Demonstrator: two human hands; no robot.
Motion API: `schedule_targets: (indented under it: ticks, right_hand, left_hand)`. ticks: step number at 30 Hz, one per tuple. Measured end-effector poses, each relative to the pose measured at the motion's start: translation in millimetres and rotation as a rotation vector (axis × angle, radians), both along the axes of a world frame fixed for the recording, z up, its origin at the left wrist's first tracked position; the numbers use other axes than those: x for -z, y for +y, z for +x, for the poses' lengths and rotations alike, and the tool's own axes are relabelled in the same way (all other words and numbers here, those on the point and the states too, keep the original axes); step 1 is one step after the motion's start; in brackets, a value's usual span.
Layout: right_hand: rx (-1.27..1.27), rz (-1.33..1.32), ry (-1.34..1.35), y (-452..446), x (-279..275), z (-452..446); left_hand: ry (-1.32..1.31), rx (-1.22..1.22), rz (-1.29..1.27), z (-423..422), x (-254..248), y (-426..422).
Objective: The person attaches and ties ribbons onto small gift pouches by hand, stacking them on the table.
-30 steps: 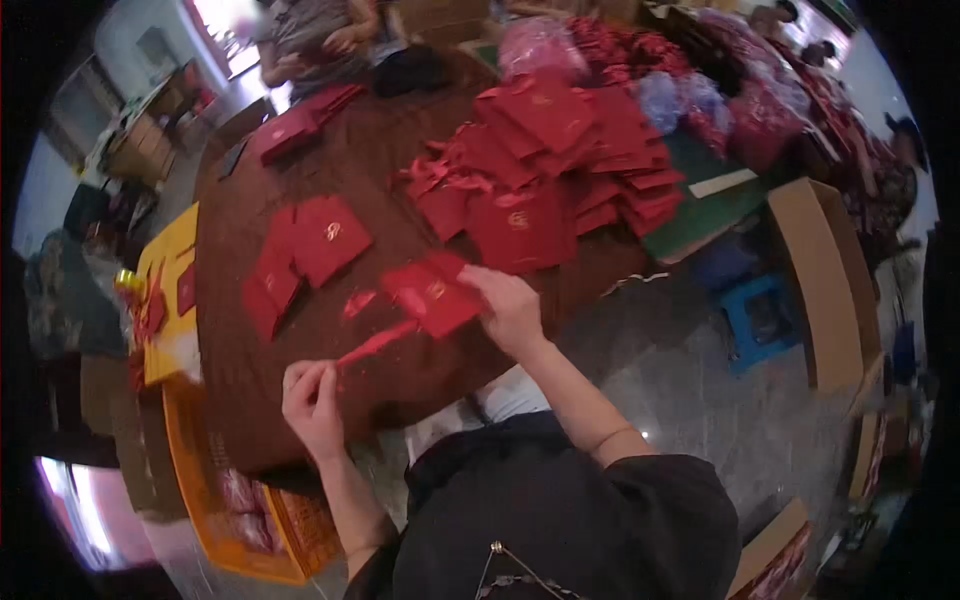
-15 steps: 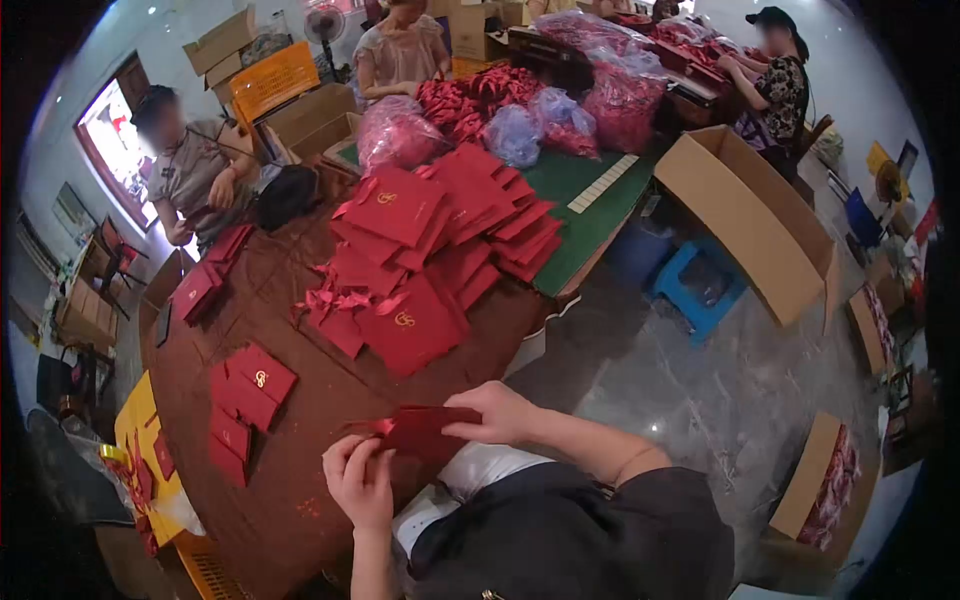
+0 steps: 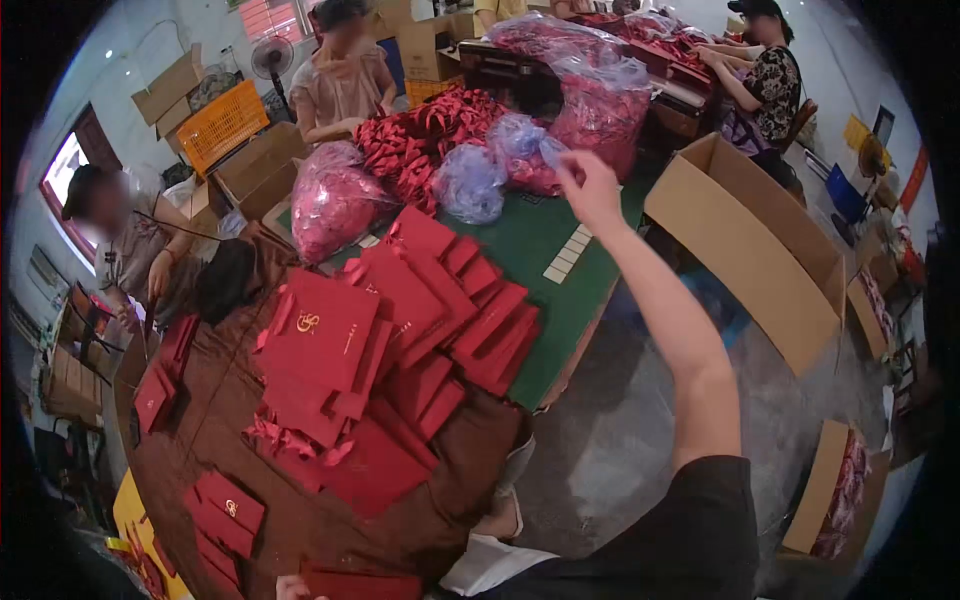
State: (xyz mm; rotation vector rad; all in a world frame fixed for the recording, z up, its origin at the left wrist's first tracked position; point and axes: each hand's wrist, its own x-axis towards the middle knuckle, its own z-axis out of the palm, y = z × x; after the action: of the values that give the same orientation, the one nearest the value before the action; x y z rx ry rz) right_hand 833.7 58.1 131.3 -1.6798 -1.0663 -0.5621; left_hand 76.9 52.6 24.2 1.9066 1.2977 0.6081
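My right hand [image 3: 592, 197] reaches across the table, fingers pinched at the edge of a bluish clear plastic bag [image 3: 515, 140] with red pieces inside. Low at the bottom edge, my left hand [image 3: 291, 588] grips the end of a flat red paper bag [image 3: 362, 584]; most of this hand is cut off. Between my hands lies a big heap of red gift bags [image 3: 320, 325] with gold lettering and red ribbons. Smaller red bags [image 3: 228, 508] lie on the brown cloth at the left.
A crumpled bluish plastic bag [image 3: 470, 185], a clear bag of red pieces [image 3: 338, 200] and a pile of red ribbons [image 3: 430, 135] sit at the back. A tall cardboard box [image 3: 745, 240] stands right of the green tabletop [image 3: 560, 325]. Several people sit around.
My right hand has let go of the red paper bag and stretched forward to the bluish plastic bag. My left hand sits lower in view with the paper bag. The view has shifted.
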Motion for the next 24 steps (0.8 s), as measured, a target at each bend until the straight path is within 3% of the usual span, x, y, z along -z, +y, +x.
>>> schedule_targets:
  ticks: [1, 3, 5, 9, 11, 12, 16, 19, 21, 23, 24]
  right_hand:
    - [0.132, 0.048, -0.317, 14.0, -11.7, 48.7]
    - [0.256, -0.026, -0.216, 38.6, -44.4, 112.9]
    - [0.500, -0.099, -0.414, 56.3, -62.7, 158.7]
    - [0.768, -0.355, -0.548, 81.0, -66.1, 231.4]
    - [0.775, -0.692, -0.159, 77.3, -88.5, 221.8]
    - [0.853, -0.756, -0.156, 78.1, -82.3, 234.9]
    - [0.824, -0.951, -0.392, 40.4, -52.6, 208.9]
    - [0.629, -0.954, -0.625, 7.1, -42.7, 200.4]
    - [0.396, -0.964, -0.943, -19.4, -33.0, 212.1]
    - [0.278, -1.088, -0.904, -33.1, -56.1, 195.2]
    - [0.246, -1.033, -0.531, -34.2, -63.5, 197.0]
  left_hand:
    - [-0.004, -0.001, 0.005, 10.2, 2.9, 11.6]
    - [-0.012, 0.000, 0.014, 29.2, 7.5, 35.2]
    - [-0.026, -0.003, 0.019, 47.2, 12.8, 55.4]
    - [-0.072, -0.029, 0.029, 80.7, 20.9, 76.4]
    - [-0.098, -0.040, 0.040, 95.3, 26.6, 84.7]
    - [-0.109, -0.041, 0.044, 101.7, 28.9, 88.9]
    - [-0.126, -0.016, 0.030, 116.0, 35.6, 98.1]
    - [-0.144, -0.001, 0.021, 124.5, 36.6, 94.8]
    - [-0.154, 0.014, 0.033, 130.5, 33.5, 97.3]
    - [-0.160, 0.021, 0.038, 132.6, 32.1, 93.9]
    - [-0.166, 0.020, 0.039, 134.9, 32.3, 90.8]
